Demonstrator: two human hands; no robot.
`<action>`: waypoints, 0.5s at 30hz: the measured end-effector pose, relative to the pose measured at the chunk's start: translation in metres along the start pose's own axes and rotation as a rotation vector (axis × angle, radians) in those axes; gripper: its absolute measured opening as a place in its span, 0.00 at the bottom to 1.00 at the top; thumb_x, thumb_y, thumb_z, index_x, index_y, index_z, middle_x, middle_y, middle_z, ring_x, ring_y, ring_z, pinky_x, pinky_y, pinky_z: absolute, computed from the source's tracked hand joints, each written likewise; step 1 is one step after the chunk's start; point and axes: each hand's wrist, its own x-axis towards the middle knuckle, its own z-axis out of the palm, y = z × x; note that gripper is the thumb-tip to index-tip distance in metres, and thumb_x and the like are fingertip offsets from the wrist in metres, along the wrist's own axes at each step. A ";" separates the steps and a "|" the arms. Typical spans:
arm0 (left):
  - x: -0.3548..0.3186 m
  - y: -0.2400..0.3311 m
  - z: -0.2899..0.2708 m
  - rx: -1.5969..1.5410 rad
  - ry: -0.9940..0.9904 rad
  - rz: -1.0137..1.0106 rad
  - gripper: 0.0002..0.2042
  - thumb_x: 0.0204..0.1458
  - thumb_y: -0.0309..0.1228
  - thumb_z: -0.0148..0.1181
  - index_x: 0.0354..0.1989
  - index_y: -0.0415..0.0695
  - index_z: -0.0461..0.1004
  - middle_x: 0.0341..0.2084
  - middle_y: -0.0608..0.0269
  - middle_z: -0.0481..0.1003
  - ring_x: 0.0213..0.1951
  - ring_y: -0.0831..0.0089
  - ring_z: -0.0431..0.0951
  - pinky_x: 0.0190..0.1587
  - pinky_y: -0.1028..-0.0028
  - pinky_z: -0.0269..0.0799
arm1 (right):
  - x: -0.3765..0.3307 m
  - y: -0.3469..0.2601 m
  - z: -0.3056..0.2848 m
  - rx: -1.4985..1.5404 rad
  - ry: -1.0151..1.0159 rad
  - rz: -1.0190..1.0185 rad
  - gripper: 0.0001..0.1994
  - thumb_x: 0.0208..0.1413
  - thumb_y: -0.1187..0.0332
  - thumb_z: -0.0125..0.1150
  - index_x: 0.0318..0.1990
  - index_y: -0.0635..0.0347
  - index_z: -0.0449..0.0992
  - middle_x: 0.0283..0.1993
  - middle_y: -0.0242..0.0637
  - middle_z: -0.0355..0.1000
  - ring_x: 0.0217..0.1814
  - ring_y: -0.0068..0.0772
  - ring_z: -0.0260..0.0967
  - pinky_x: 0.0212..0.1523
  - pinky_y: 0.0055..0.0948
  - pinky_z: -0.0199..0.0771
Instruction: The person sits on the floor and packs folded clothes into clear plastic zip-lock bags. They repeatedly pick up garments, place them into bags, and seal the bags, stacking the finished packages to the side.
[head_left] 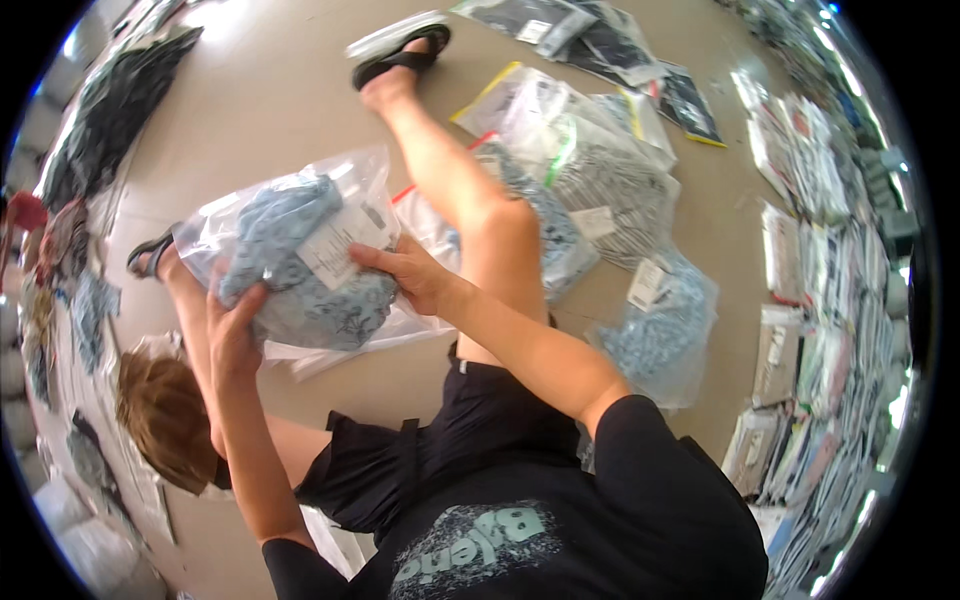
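Note:
In front of me I hold a clear plastic bag with a folded light-blue patterned garment (pixel 285 225) inside. My left hand (pixel 237 335) grips its near left edge, thumb on top. My right hand (pixel 415 275) holds the right side, its thumb lying on the white label (pixel 345 245); its other fingers are partly hidden by the bag. Under and beside this bag, more clear plastic (pixel 420 322) lies on the floor. To the right of my raised knee rests another bagged light-blue garment (pixel 665 325) with a white tag.
Bagged striped clothing (pixel 615 195) and dark bagged clothing (pixel 605 45) lie ahead to the right. Long rows of packed garments (pixel 825 350) line the right side. Dark clothing (pixel 115 130) lies at far left. A person's brown-haired head (pixel 165 420) is close on my left.

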 end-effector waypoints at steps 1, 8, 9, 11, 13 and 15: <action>-0.001 -0.011 -0.007 -0.061 -0.034 0.008 0.33 0.62 0.28 0.64 0.76 0.44 0.59 0.64 0.58 0.71 0.65 0.61 0.72 0.69 0.61 0.67 | -0.028 -0.041 0.024 -0.093 0.150 -0.032 0.43 0.64 0.54 0.74 0.80 0.55 0.57 0.72 0.36 0.70 0.74 0.31 0.66 0.74 0.38 0.66; 0.003 -0.151 0.008 0.407 -0.148 -0.143 0.10 0.68 0.29 0.62 0.49 0.36 0.80 0.40 0.60 0.81 0.43 0.69 0.85 0.48 0.71 0.80 | -0.223 -0.164 -0.090 -0.104 0.890 -0.614 0.27 0.66 0.59 0.68 0.69 0.62 0.75 0.69 0.41 0.75 0.68 0.40 0.74 0.71 0.39 0.70; -0.001 -0.160 0.017 0.362 -0.196 -0.200 0.09 0.68 0.28 0.62 0.49 0.35 0.80 0.40 0.61 0.82 0.43 0.70 0.85 0.48 0.71 0.79 | -0.254 -0.181 -0.104 -0.116 0.968 -0.577 0.25 0.68 0.57 0.69 0.66 0.61 0.77 0.64 0.37 0.77 0.62 0.34 0.77 0.62 0.35 0.78; -0.009 -0.167 0.046 0.314 -0.326 -0.272 0.08 0.67 0.27 0.62 0.49 0.35 0.80 0.40 0.61 0.82 0.43 0.72 0.84 0.48 0.72 0.79 | -0.333 -0.189 -0.178 -0.102 0.893 -0.472 0.24 0.67 0.55 0.70 0.63 0.60 0.79 0.62 0.34 0.78 0.59 0.27 0.78 0.55 0.32 0.80; -0.013 -0.167 0.045 0.392 -0.366 -0.302 0.09 0.66 0.27 0.62 0.49 0.34 0.80 0.39 0.61 0.82 0.42 0.73 0.84 0.48 0.71 0.79 | -0.361 -0.174 -0.198 -0.207 0.994 -0.407 0.27 0.64 0.54 0.73 0.65 0.60 0.77 0.61 0.34 0.79 0.58 0.29 0.78 0.55 0.35 0.80; -0.016 -0.167 0.037 0.466 -0.389 -0.303 0.09 0.66 0.27 0.62 0.49 0.34 0.80 0.40 0.61 0.83 0.42 0.72 0.84 0.48 0.71 0.79 | -0.390 -0.152 -0.231 -0.428 1.226 -0.087 0.31 0.62 0.54 0.75 0.67 0.61 0.74 0.62 0.38 0.78 0.59 0.34 0.78 0.57 0.37 0.80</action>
